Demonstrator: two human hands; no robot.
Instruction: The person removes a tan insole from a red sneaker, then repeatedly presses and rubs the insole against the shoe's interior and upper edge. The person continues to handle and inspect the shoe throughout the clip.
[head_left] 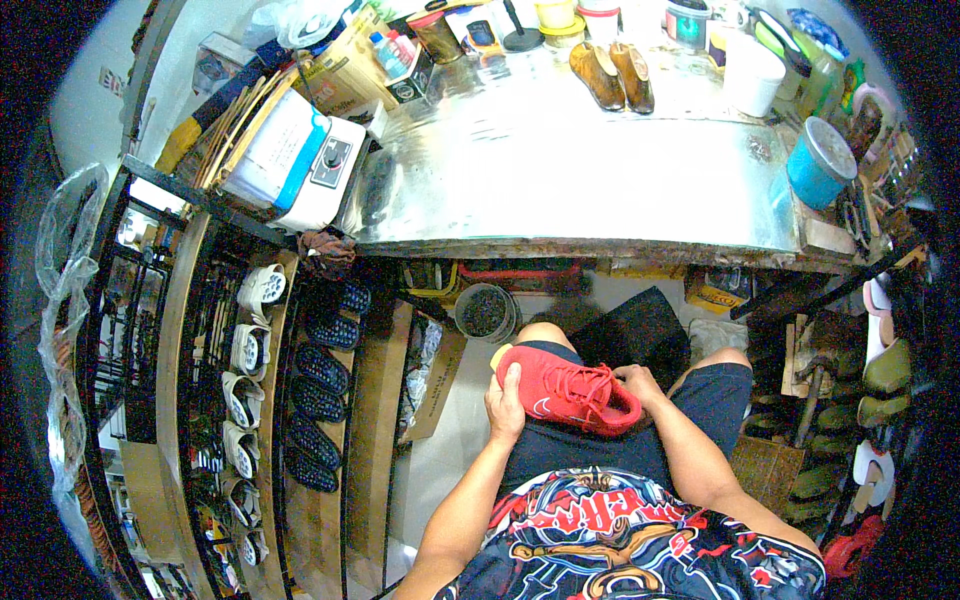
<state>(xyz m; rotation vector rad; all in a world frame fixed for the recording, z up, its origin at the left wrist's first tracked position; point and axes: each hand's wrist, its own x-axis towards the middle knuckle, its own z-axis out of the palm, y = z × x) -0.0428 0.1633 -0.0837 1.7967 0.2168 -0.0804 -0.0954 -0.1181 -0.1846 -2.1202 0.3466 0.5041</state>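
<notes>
A red lace-up sneaker [560,388] with a white side mark lies across my lap, toe to the left and ankle opening to the right. A yellow patch shows at the toe end. My left hand [506,405] is closed round the toe, its thumb pressed on the upper. Over at the ankle end, my right hand [640,384] has its fingers curled against the collar, and its fingertips are partly hidden. The shoe's sole faces away from view.
Before me stands a metal-topped workbench [560,190] with a pair of brown wooden shoe forms [612,78], a blue tub [820,165] and a white dial device [325,170]. Shoe racks [320,400] flank both sides. A grey bucket [487,312] sits under the bench; a hammer [812,395] is right.
</notes>
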